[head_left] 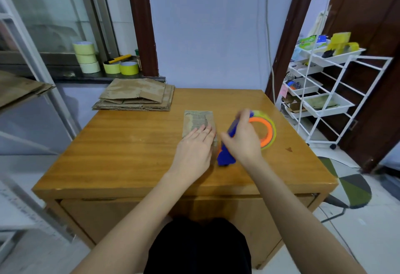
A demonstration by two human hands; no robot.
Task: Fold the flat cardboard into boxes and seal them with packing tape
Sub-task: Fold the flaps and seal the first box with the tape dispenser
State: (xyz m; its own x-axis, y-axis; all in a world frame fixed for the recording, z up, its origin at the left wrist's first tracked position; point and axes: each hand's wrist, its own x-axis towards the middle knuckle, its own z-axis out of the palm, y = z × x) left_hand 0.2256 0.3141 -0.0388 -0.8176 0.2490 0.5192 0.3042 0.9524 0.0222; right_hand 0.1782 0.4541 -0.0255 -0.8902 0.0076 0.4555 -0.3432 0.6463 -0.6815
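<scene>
A small cardboard box (pixel 198 122) lies near the middle of the wooden surface (pixel 121 150), its top face scuffed and torn in a patch. There are grey marks on that patch, but no writing can be read on it. The left hand (pixel 194 146) lies flat on the near end of the box, fingers straight and together, pressing down on the cardboard.

Just to the right of the box, the right hand (pixel 242 139) grips a blue tape dispenser (pixel 227 154), the fingers curled round its handle. The dispenser carries a roll of clear packing tape (pixel 268 130) on an orange core, and the roll is blurred. The blue lower end of the dispenser sits against the surface, close to the near right corner of the box. Whether tape is touching the box cannot be told.

At the far left corner of the surface lies a stack of flat cardboard (pixel 136 96), several sheets deep, well apart from the box. Behind it on a dark window ledge (pixel 65 76) stand rolls of pale yellow tape (pixel 85 57), three piled up and two brighter ones beside them, with a yellow-handled tool (pixel 120 58) resting across one. No labels on them are legible.

To the right of the surface stands a white wire trolley (pixel 324 91) with trays of mixed small items; the packaging on top is too small to read.
</scene>
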